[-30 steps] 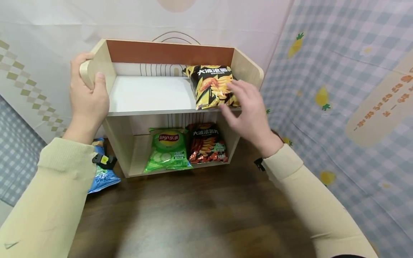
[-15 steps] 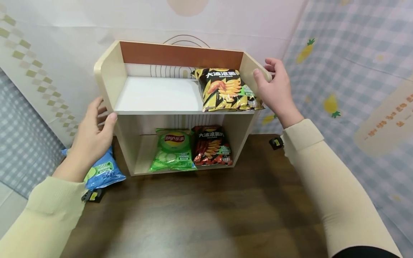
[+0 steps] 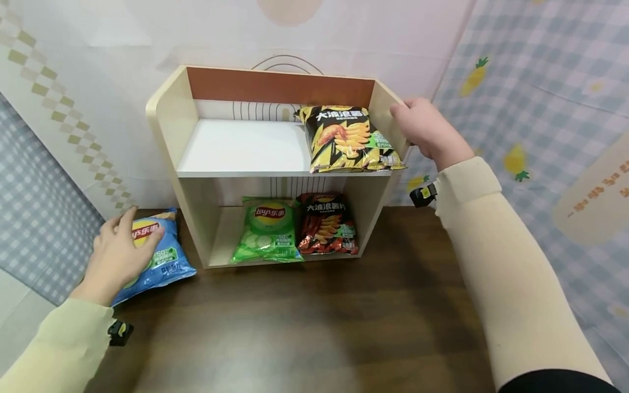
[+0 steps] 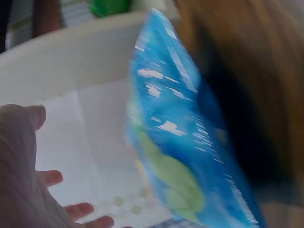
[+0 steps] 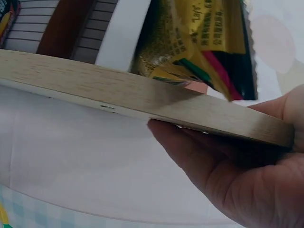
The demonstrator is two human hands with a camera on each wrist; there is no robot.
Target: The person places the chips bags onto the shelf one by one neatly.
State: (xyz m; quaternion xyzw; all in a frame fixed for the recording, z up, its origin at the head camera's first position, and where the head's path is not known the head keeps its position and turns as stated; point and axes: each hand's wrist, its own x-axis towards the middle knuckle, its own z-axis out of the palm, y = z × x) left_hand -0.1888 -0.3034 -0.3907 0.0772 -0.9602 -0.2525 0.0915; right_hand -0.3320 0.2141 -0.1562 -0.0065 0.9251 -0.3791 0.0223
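On the left in the head view, my left hand [image 3: 115,259] hovers at a blue Lay's chip bag [image 3: 169,259] with its fingers spread. The left wrist view has a gap between the fingers and that blue bag, which is blurred. My right hand [image 3: 429,131] grips the upper right side panel of a small two-tier wooden shelf [image 3: 245,144]. Seen from the right wrist, thumb and fingers lie on opposite faces of the panel [image 5: 118,95]. A black and yellow chip bag [image 3: 344,142] leans on the upper tier beside that panel.
On the lower tier stand a green Lay's bag [image 3: 267,232] and a dark red chip bag [image 3: 326,226], side by side. The shelf rests on a dark wooden table [image 3: 275,316] against a pale printed cloth [image 3: 344,33]. Checked cloth [image 3: 550,87] hangs at the right.
My left hand has left the shelf's left panel and moved down to the blue bag. My right hand has gone from the black and yellow bag to the right panel and grips it.
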